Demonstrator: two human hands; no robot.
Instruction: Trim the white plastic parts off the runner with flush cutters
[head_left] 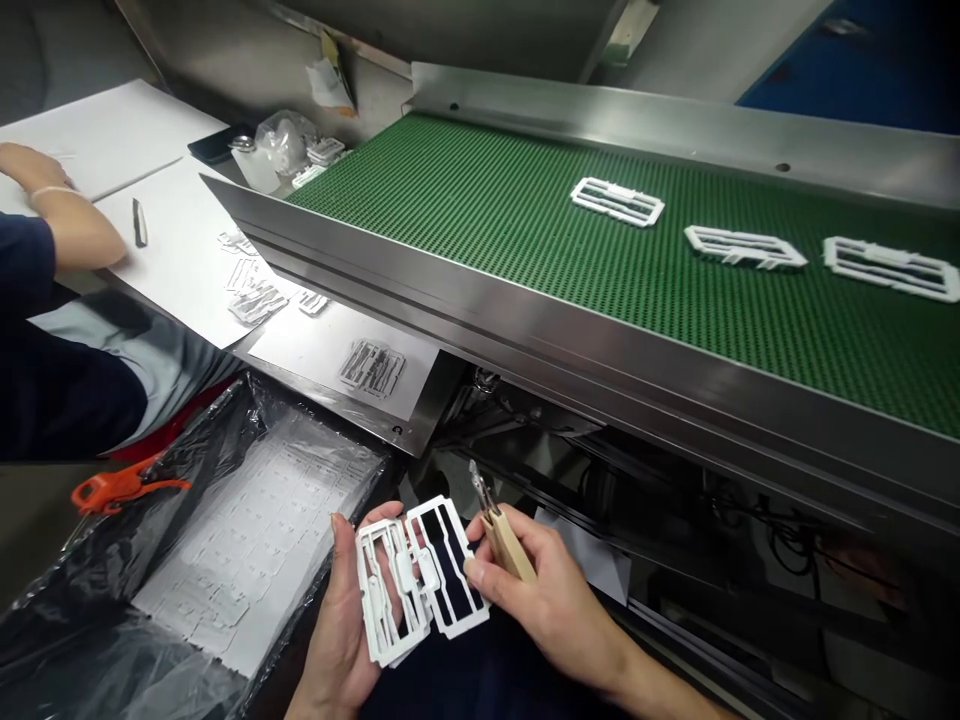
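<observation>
Left hand [341, 620], half curled, holds a white slotted frame [406, 575]; right hand [551, 585] grips a tan-handled tool [508, 545], thumb against a second frame [429, 568] alongside. Similar frames [742, 243] lie on the green conveyor [420, 200].

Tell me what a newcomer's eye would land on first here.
Probably the green conveyor belt across the upper right, with three white plastic frames lying on it. Next, the hands at bottom centre: the left hand holds more white frames, while the right hand grips tan-handled nippers beside them. At lower left, an orange plastic tool stands out against black plastic sheeting.
</observation>
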